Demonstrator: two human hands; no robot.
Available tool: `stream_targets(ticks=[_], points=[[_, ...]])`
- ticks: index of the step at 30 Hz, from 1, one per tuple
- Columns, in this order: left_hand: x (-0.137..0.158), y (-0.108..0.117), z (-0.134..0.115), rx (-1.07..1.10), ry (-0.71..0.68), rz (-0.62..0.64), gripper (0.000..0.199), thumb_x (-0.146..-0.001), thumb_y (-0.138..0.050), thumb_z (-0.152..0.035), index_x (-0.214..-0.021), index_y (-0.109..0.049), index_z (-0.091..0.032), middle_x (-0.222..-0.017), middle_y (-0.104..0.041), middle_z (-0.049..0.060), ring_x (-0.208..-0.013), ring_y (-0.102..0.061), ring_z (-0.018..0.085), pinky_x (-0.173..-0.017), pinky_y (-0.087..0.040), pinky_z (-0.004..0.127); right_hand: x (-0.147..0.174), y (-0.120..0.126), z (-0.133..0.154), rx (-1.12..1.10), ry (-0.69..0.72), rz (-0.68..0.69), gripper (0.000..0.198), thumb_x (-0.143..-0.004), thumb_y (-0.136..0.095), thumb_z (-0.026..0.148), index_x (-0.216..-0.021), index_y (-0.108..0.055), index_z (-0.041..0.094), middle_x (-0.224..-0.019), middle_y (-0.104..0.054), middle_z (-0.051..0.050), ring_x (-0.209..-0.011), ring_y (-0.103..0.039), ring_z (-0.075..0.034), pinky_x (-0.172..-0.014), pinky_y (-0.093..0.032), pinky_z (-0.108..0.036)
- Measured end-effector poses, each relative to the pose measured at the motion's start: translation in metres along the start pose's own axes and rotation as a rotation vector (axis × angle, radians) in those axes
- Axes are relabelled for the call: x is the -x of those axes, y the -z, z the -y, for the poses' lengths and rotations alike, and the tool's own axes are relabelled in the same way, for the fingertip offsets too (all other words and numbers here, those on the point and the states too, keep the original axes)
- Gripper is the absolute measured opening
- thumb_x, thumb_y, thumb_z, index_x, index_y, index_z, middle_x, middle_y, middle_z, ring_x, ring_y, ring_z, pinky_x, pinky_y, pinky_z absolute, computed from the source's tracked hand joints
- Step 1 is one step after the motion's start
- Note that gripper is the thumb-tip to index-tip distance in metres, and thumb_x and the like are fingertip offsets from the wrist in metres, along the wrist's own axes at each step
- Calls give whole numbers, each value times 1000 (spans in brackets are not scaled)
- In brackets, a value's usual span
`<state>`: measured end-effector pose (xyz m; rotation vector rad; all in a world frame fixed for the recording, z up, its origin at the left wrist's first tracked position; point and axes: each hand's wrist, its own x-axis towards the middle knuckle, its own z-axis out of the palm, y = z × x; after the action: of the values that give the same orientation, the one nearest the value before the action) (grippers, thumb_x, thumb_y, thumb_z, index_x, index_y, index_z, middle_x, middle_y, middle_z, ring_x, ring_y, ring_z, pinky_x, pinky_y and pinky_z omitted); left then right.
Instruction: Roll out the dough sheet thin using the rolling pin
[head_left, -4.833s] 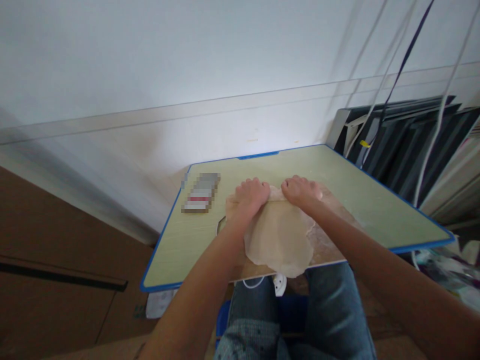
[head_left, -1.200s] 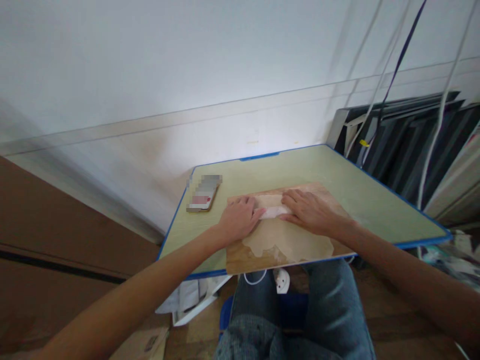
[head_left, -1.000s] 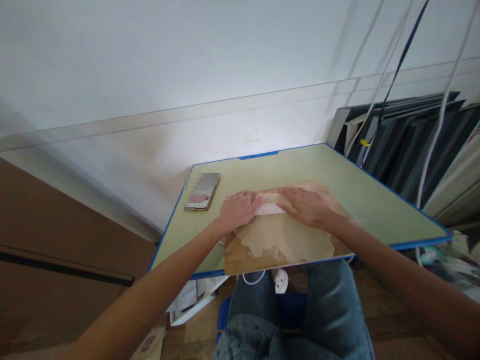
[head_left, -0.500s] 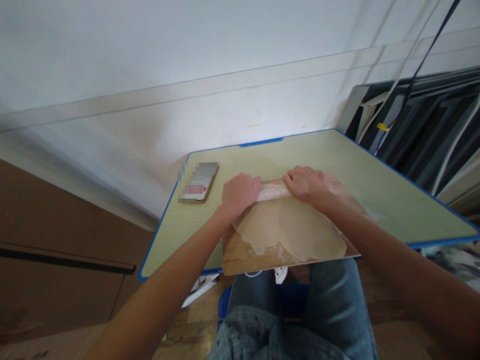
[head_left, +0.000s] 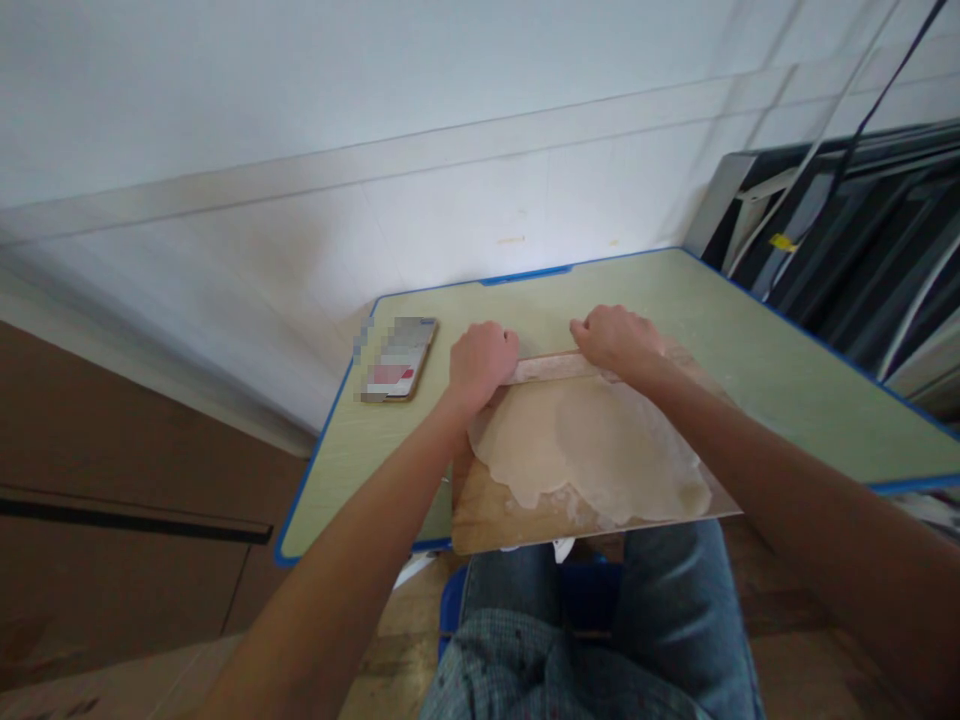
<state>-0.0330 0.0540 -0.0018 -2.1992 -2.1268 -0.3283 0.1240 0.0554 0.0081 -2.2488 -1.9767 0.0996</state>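
A pale, flour-dusted rolling pin [head_left: 546,369] lies crosswise near the far edge of a thin, flat sheet of dough [head_left: 585,440]. My left hand [head_left: 482,362] is closed over the pin's left end. Over its right end my right hand [head_left: 616,340] is closed too, with the fingers curled; both pin ends are hidden under the hands. Beneath the dough is a wooden board [head_left: 480,520] whose near edge juts over the table's front. The dough's outline is uneven, with floury patches along its near side.
The board rests on a pale green table [head_left: 810,390] with a blue rim. A phone [head_left: 401,358], partly pixelated, lies at the table's back left. A white wall [head_left: 450,220] stands behind. Dark panels and cables [head_left: 870,220] are at the right, a brown cabinet [head_left: 135,500] at the left.
Both hands and the rolling pin have moved slightly away from me toward the board's far edge, uncovering a bit more dough. The view has shifted a little.
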Motion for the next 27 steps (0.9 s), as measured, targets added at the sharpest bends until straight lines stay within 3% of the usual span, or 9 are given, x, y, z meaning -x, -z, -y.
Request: stream_targets(ticks=[17,22,27], points=[[-33,-7,3,28,-18,132,36,-80,-36,-24,-98,-63,-10,-98,-64,18,-92,-61,26,-72,-47,31,-33,-12,-3,-32,35,-14,45,-84,-32,36,-98,-64,8,-98,-64,-19,-92,-59,-28,-73,-45,-36],[-32,-5,2,31,-19,75,36,-78,-36,-23,-95,-65,-10,-96,-65,18,-90,-61,26,-70,-47,32,-35,-14,-5,-29,48,1,42,-84,-33,33,-98,-64,9,-97,-64,-18,-92,-60,-26,-74,-45,-33],[-25,-2,2,40,-8,99,38,-78,-35,-25,-95,-65,-10,-96,-65,19,-88,-62,25,-69,-48,32,-25,-13,-5,-23,46,19,39,-81,-34,29,-96,-65,11,-99,-65,-18,-91,-60,-26,-72,-45,-33]])
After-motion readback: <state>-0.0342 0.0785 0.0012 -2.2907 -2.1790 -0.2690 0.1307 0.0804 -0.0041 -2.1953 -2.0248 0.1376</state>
